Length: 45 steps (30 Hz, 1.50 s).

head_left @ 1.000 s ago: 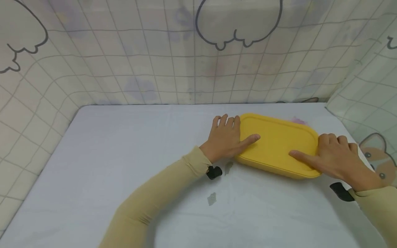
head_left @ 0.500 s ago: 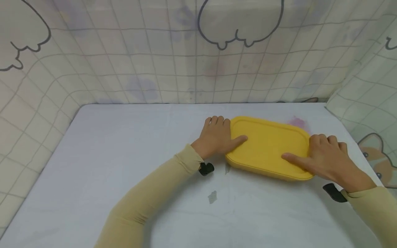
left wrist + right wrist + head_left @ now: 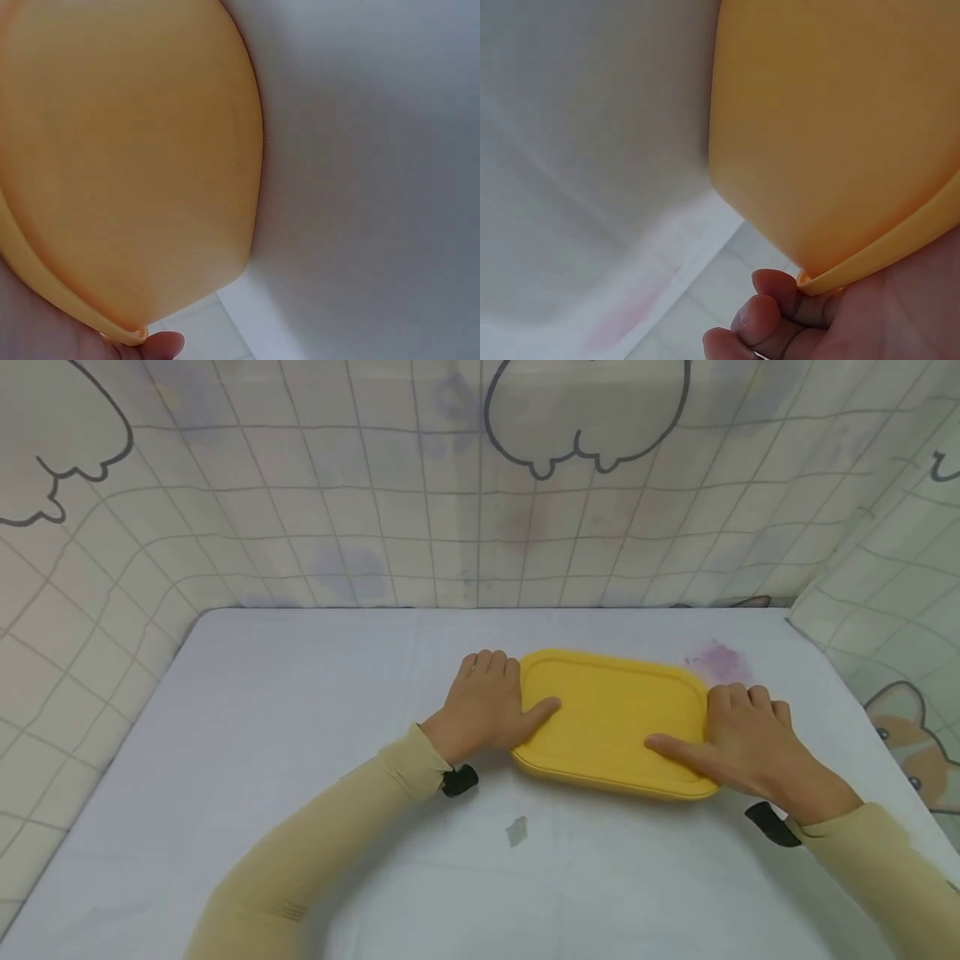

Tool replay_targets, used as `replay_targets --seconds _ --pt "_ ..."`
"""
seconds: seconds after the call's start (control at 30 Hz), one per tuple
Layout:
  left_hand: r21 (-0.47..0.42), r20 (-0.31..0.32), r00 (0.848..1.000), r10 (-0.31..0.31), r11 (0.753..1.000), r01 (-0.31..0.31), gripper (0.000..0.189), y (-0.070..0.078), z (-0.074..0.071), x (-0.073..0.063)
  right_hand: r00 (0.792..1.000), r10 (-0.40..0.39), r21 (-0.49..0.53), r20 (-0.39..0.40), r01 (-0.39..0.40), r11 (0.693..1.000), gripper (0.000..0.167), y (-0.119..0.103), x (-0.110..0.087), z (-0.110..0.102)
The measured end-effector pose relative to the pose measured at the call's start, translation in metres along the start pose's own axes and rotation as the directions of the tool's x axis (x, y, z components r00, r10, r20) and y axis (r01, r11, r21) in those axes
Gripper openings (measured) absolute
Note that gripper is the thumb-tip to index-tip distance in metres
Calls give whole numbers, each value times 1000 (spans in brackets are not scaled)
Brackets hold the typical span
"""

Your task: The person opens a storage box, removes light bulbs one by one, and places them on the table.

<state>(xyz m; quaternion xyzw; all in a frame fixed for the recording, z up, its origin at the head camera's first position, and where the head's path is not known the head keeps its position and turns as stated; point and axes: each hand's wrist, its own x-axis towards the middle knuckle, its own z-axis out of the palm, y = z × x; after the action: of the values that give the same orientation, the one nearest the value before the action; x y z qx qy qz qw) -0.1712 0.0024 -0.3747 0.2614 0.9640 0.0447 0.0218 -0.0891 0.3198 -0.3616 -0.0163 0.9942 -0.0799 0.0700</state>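
Observation:
A yellow lidded box (image 3: 611, 714), oblong with rounded corners, stands on the white table, turned a little askew. My left hand (image 3: 486, 706) grips its left end, thumb over the lid and fingers along the far side of the rim. At the opposite end my right hand (image 3: 750, 743) holds the rim the same way, its thumb lying on the lid. Seen in the left wrist view, the box's side wall (image 3: 142, 150) slopes in towards the base. The right wrist view has curled fingertips (image 3: 757, 315) under the rim. What the box contains is hidden.
The white table (image 3: 300, 693) has a pink stain (image 3: 722, 662) at its back right and a small grey patch (image 3: 517, 832) in front of the box. Patterned curtains (image 3: 375, 485) hang behind and at both sides. Black straps sit at both wrists.
Both hands have slid the box to the left and slightly nearer, keeping their hold. More of the pink stain shows behind it.

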Motion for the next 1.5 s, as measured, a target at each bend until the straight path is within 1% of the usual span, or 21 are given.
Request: replay_targets --seconds 0.13,0.3,0.53,0.67,0.7,0.87,0.97,1.1,1.2,1.33,1.5 --pt "-11 -14 1000 -11 1000 11 78 -12 2 -13 1000 -13 1 -5 13 1000 94 -14 1 3" --pt "-35 -46 999 -20 999 18 74 -25 1 -30 999 -28 -1 -18 28 1000 92 -31 1 6" --pt "-58 -63 996 -58 997 55 72 -45 -1 -55 997 -69 4 -41 69 998 93 -57 5 13" --pt "-65 -83 994 -68 996 63 70 -53 -1 -68 996 -80 13 -40 81 997 95 -68 5 17" --pt "-66 -98 993 -68 996 61 69 -54 -1 -72 996 -84 14 -42 85 996 96 -71 5 18" --pt "-72 -135 987 -91 994 82 68 -62 3 -91 993 -105 33 -45 106 994 94 -83 3 22" --pt "-78 -126 986 -107 992 97 68 -67 4 -101 992 -116 34 -55 118 992 93 -91 1 25" --pt "-105 -114 986 -125 988 113 65 -73 4 -112 987 -132 24 -89 134 991 92 -100 -1 28" --pt "-131 -116 984 -134 984 119 62 -78 5 -118 984 -140 27 -105 144 989 91 -106 -2 30" --pt "-151 -134 983 -126 983 105 60 -82 5 -125 982 -149 29 -118 153 988 89 -112 -3 32" --pt "-152 -123 985 -122 983 103 60 -87 4 -131 980 -158 28 -118 162 986 87 -118 -7 33"
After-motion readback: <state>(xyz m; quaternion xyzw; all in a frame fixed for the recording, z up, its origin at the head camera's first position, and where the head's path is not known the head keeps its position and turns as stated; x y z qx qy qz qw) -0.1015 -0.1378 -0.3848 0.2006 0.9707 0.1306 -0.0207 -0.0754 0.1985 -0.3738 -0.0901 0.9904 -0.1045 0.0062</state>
